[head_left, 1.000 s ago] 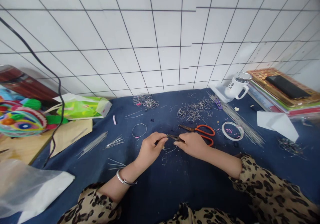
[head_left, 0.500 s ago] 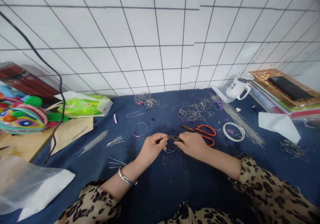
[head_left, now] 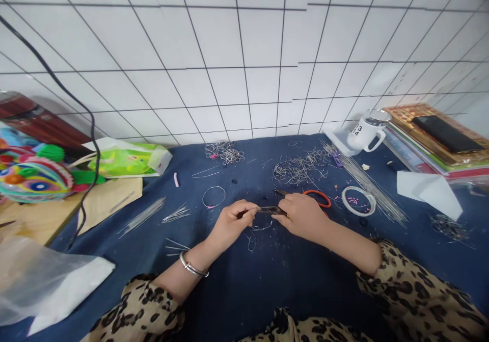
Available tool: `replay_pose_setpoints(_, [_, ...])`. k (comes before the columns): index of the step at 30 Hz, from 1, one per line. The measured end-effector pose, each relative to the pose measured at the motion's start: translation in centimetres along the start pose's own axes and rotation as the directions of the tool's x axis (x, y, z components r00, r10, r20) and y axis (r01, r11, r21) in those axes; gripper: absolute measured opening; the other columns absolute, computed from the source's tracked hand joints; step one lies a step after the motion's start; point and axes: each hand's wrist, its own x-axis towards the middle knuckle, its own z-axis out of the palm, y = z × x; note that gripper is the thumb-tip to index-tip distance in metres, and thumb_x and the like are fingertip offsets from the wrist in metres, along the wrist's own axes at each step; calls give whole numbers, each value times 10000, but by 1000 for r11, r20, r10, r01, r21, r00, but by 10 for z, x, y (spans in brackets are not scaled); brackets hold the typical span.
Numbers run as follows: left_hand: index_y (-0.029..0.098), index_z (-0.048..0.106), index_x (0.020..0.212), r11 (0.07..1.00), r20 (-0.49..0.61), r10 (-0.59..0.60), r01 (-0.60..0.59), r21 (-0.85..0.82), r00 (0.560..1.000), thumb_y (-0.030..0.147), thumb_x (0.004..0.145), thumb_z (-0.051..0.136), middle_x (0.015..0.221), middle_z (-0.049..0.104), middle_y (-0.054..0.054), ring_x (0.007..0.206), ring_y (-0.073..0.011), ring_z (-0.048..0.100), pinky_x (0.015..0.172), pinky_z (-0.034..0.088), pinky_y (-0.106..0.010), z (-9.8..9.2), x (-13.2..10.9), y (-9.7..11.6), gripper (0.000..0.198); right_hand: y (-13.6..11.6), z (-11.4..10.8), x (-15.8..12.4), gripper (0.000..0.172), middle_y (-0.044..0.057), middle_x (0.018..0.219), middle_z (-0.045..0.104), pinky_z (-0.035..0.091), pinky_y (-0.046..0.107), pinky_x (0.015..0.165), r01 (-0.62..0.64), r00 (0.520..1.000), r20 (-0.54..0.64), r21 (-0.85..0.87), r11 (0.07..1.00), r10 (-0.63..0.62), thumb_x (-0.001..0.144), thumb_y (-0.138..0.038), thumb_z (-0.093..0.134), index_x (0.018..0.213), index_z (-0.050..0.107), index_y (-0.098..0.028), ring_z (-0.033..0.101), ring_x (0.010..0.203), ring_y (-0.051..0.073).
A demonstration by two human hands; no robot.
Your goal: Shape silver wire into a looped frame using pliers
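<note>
My right hand (head_left: 303,216) is closed around a pair of pliers (head_left: 270,210), whose dark jaws point left. Thumb and fingers of my left hand (head_left: 234,223) pinch a thin wire (head_left: 263,228) at the jaw tips. That wire curves in a loop below the pliers; its gripped end is too small to make out. Orange-handled scissors (head_left: 320,196) lie behind my right hand, which hides most of them. A wire ring (head_left: 214,197) with a small pink piece lies beyond my left hand.
Tangled wire (head_left: 300,167) lies at the back, near a bundle of straight wires (head_left: 376,191). A white ring-shaped dish (head_left: 372,208) with pink beads is at right. A white mug (head_left: 365,130) stands by stacked books (head_left: 424,163). Cut wires (head_left: 143,215) lie left of a plastic bag (head_left: 57,291).
My right hand has shifted a little right and up with the pliers, showing more of the jaws and covering more of the scissors. My left hand stays nearly in place, still pinching.
</note>
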Motion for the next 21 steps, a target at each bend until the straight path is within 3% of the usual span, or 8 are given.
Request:
replay_pose_setpoints(4, [155, 646, 855, 1000, 35, 27, -28, 11, 999, 300, 816, 507, 643, 517, -1, 561, -96, 474, 559, 395, -221, -2, 0, 2, 205, 0, -5, -1, 220, 73, 797, 562, 322, 296, 699, -4, 1000, -17, -36, 999, 3, 841, -336, 457, 785, 566, -154, 490, 777, 178])
replay_pose_setpoints(9, [145, 646, 833, 1000, 157, 23, -24, 3, 987, 291, 821, 505, 609, 488, 10, 543, -87, 440, 547, 373, -216, -4, -1, 10, 203, 6, -5, 0, 185, 67, 793, 556, 318, 294, 709, 34, 999, -29, -58, 998, -36, 827, -281, 447, 775, 573, -157, 476, 773, 172])
replay_pose_setpoints(17, [130, 629, 830, 989, 334, -48, 90, -113, 941, 329, 804, 518, 620, 500, 5, 510, -74, 425, 503, 355, -208, -5, -2, 3, 229, 17, 5, 5, 175, 48, 730, 548, 318, 280, 698, 178, 984, -9, 10, 984, -178, 802, -280, 476, 737, 592, -167, 469, 734, 157])
replay_pose_setpoints(21, [126, 627, 826, 977, 371, -88, 153, -149, 924, 336, 795, 524, 562, 487, 12, 498, -78, 421, 509, 361, -215, -6, -1, -2, 236, 21, 7, 7, 162, 33, 716, 546, 323, 261, 687, 226, 974, -4, 75, 971, -227, 794, -289, 499, 734, 595, -174, 473, 725, 147])
